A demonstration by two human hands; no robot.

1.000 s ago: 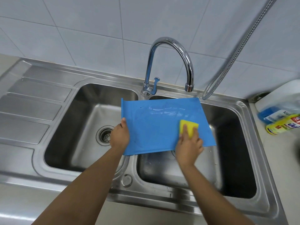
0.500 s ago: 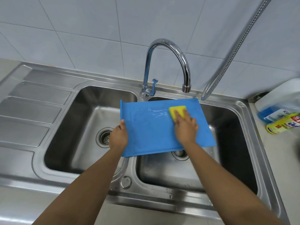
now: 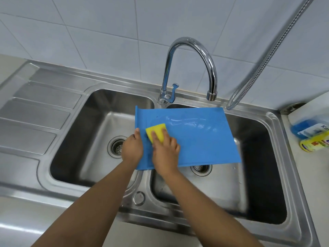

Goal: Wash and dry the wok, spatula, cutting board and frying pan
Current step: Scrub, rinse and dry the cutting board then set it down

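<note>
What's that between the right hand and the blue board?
A yellow sponge, pressed under the right hand onto the cutting board, in the head view.

Bare left hand (image 3: 132, 148), bare right hand (image 3: 166, 154), both forearms (image 3: 92, 198) bare as far as visible
</note>
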